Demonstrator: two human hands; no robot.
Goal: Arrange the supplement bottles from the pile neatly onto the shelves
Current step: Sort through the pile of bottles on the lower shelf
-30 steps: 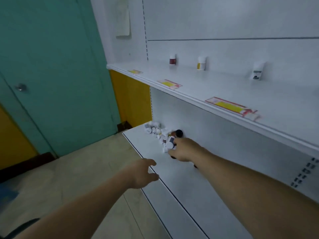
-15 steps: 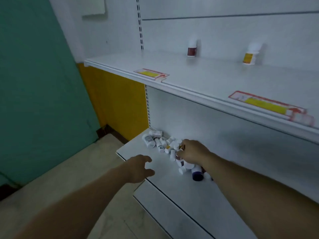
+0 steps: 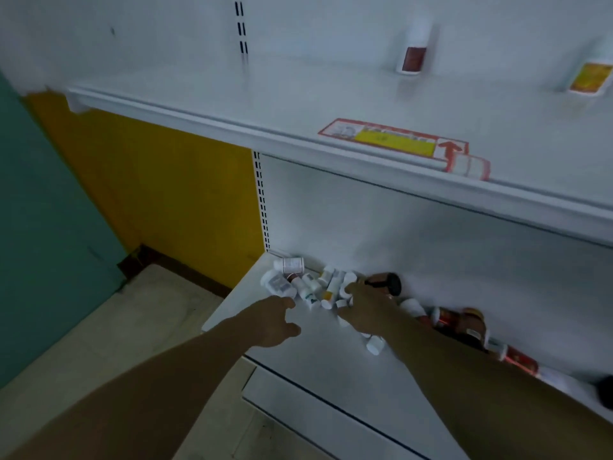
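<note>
A pile of small white supplement bottles (image 3: 308, 284) lies jumbled at the left end of the bottom shelf (image 3: 318, 363). My right hand (image 3: 366, 310) rests on the pile, fingers curled over some bottles; what it grips is hidden. A brown bottle with a black cap (image 3: 384, 282) lies just behind that hand. My left hand (image 3: 270, 318) hovers open at the pile's near edge, holding nothing. More brown and red-labelled bottles (image 3: 461, 323) lie along the shelf's back behind my right forearm. On the upper shelf (image 3: 232, 104) stand a red-labelled white bottle (image 3: 413, 53) and a yellow-labelled one (image 3: 588, 78).
A red and yellow price label (image 3: 398, 142) sits on the upper shelf's front edge. Left of the shelving are a yellow wall panel (image 3: 159, 190) and a teal door (image 3: 43, 227). Pale floor tiles (image 3: 99, 343) lie below. A white base drawer panel (image 3: 315, 416) sits under the bottom shelf.
The view has closed in on the bottom shelf. My right hand has stayed on the pile while my left hand has reached forward to its near edge.
</note>
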